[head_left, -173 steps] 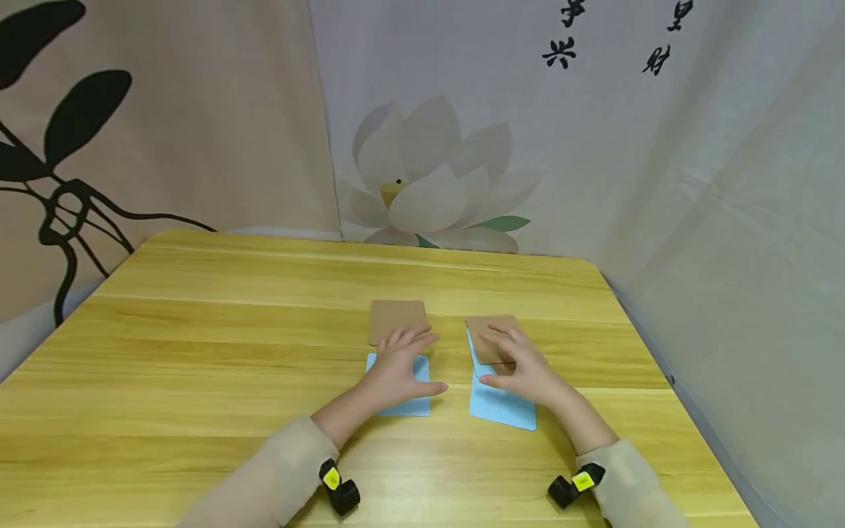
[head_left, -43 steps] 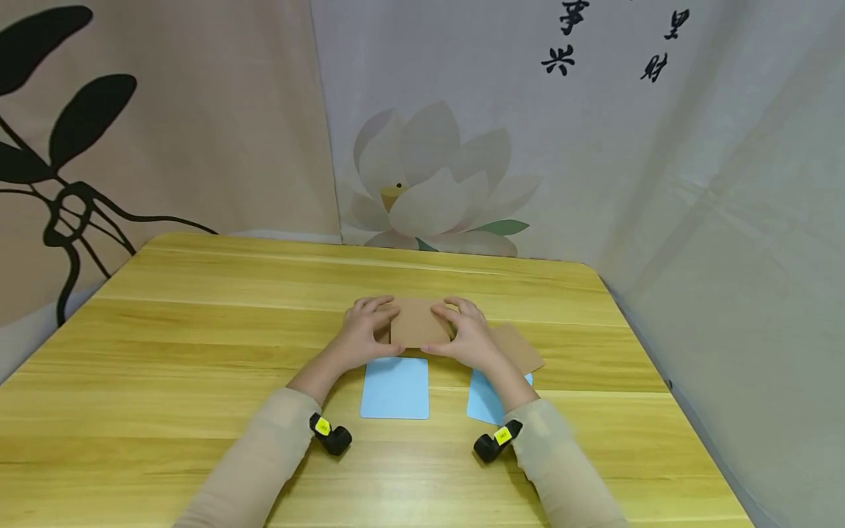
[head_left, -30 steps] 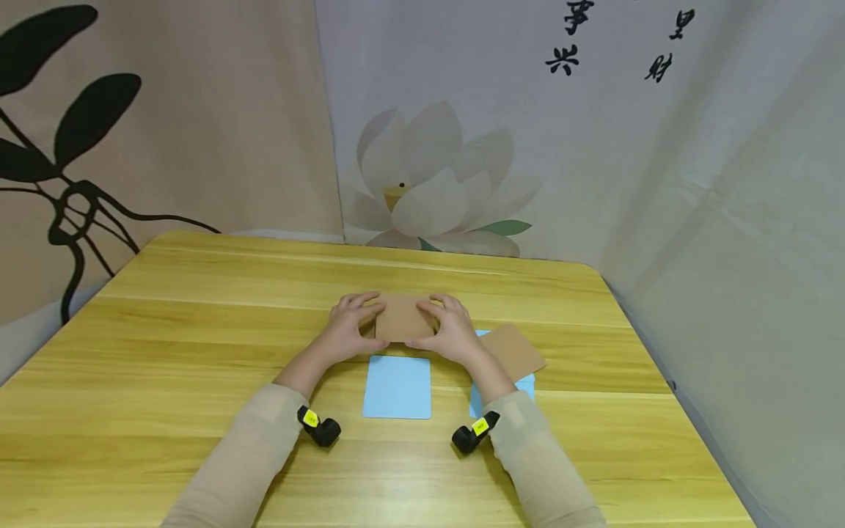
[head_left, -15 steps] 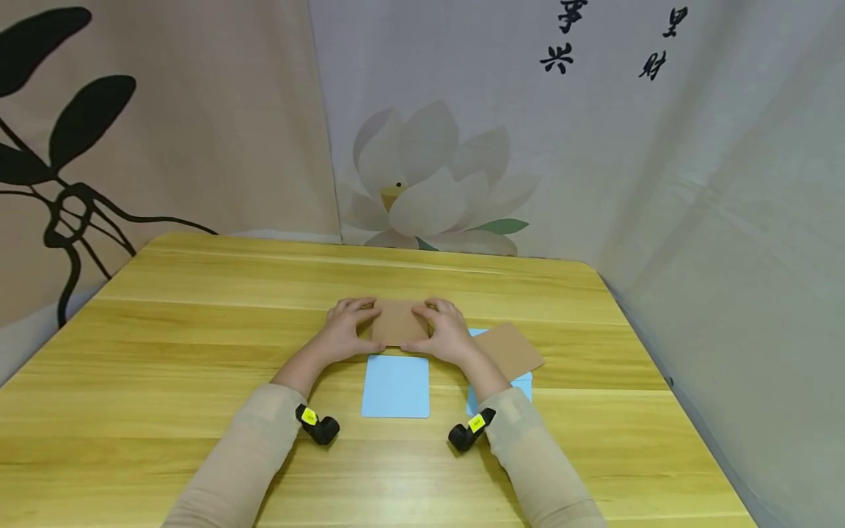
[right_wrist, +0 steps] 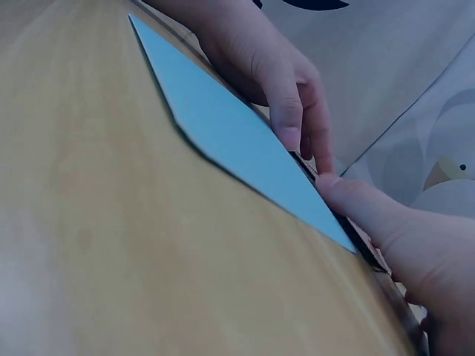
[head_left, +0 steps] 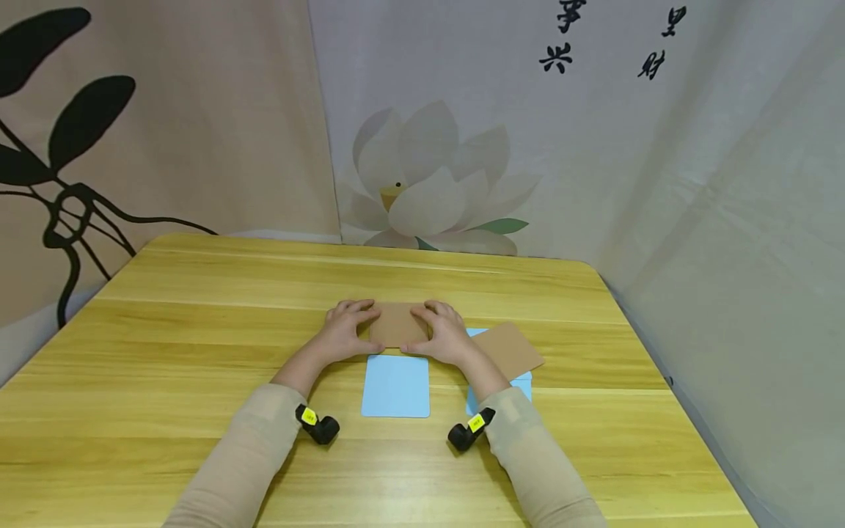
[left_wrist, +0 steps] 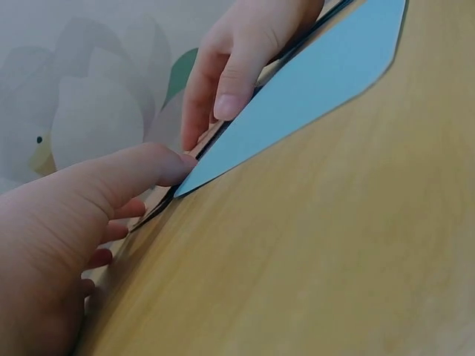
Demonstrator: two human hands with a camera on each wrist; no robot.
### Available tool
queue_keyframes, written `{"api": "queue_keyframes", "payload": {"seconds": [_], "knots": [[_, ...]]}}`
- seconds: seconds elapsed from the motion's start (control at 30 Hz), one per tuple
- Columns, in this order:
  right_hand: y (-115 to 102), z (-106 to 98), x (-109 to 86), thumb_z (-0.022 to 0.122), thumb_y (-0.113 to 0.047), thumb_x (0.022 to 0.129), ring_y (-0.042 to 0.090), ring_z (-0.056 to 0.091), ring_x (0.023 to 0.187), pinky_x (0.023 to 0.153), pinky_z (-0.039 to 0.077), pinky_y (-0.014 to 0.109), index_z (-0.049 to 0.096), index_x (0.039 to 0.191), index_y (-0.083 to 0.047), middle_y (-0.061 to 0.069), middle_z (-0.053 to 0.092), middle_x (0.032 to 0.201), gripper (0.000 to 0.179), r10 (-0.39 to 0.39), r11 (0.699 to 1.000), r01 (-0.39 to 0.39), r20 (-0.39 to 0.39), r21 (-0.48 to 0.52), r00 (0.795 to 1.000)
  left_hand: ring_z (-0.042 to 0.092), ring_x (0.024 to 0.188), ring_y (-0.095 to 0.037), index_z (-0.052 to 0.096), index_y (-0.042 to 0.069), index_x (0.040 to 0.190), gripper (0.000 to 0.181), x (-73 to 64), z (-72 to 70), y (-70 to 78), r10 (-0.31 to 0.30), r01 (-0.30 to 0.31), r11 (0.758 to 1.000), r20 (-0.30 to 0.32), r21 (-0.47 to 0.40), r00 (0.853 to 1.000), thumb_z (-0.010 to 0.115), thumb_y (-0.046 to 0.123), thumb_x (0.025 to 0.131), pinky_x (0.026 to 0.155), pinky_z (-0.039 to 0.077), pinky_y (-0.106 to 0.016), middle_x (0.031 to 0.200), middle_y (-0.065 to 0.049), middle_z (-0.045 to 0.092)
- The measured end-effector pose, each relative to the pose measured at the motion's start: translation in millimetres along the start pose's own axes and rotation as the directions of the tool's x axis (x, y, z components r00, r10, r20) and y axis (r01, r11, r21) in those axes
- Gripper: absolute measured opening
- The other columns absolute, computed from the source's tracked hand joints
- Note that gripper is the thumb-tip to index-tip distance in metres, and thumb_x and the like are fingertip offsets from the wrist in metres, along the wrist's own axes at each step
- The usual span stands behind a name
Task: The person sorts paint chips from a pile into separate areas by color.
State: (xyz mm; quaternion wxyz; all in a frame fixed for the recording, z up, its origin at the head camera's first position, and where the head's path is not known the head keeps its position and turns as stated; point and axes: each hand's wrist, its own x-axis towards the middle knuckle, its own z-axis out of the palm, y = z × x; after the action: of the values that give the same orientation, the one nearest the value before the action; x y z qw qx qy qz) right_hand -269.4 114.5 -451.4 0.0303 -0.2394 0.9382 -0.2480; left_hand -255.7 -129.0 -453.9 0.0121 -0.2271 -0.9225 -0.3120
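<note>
A thin brown square card (head_left: 398, 326) lies flat near the middle of the table, between both hands. My left hand (head_left: 345, 331) holds its left side, thumb at the near corner and fingers at the far one. On the opposite side my right hand (head_left: 445, 336) grips it the same way. Just in front lies a light blue square card (head_left: 396, 387) with rounded corners, apart from the hands. In both wrist views the thumbs touch the brown card's near edge, beside the blue card (left_wrist: 297, 89). Dark edges show along there; the layers beneath cannot be made out.
Right of my right hand, another brown card (head_left: 511, 350) lies turned at an angle over light blue card (head_left: 524, 384), partly hidden by my forearm. The wooden table (head_left: 218, 367) extends around, with fabric hangings (head_left: 422, 66) behind it.
Both hands have brought a brown card from the right pile leftward, over where another brown card lay. The right pile's remaining brown card has turned. In the last half second almost nothing moves.
</note>
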Motion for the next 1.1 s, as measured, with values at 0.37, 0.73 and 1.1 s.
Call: {"api": "queue_keyframes", "payload": {"seconds": [0.37,0.73,1.1], "knots": [[-1,-5,-9.9,0.067,-0.061,0.079,0.037,0.016,0.140,0.108,0.013,0.058,0.041,0.147,-0.020,0.015,0.023,0.154,0.083,-0.030,0.999,0.030,-0.004,0.018,1.000,0.020,0.135,-0.041,0.047,0.002,0.141,0.080,-2.8,-0.6,4.1,-0.018,0.017,0.999,-0.028,-0.030,0.999,0.076,0.042,0.077,0.105,0.011,-0.059,0.149,-0.018,0.032],[3,-17,-27.4,0.070,-0.060,0.078,0.037,0.017,0.139,0.106,0.018,0.061,0.043,0.146,-0.021,0.012,0.024,0.154,0.083,-0.045,0.997,0.047,-0.043,0.056,0.998,0.025,0.133,-0.037,0.045,0.004,0.142,0.083,-4.3,7.1,14.8,-0.018,0.015,0.999,-0.101,-0.029,0.995,0.076,0.043,0.077,0.103,0.015,-0.057,0.148,-0.015,0.035],[22,-37,-50.6,0.074,-0.050,0.079,0.033,0.020,0.139,0.102,0.028,0.060,0.045,0.144,-0.017,0.012,0.026,0.154,0.079,-0.084,0.989,0.089,-0.041,0.114,0.996,0.029,0.131,-0.037,0.046,0.002,0.141,0.083,-3.2,16.0,30.1,0.007,-0.013,0.999,-0.145,-0.042,0.989,0.077,0.044,0.076,0.101,0.016,-0.061,0.145,-0.018,0.038]]}}
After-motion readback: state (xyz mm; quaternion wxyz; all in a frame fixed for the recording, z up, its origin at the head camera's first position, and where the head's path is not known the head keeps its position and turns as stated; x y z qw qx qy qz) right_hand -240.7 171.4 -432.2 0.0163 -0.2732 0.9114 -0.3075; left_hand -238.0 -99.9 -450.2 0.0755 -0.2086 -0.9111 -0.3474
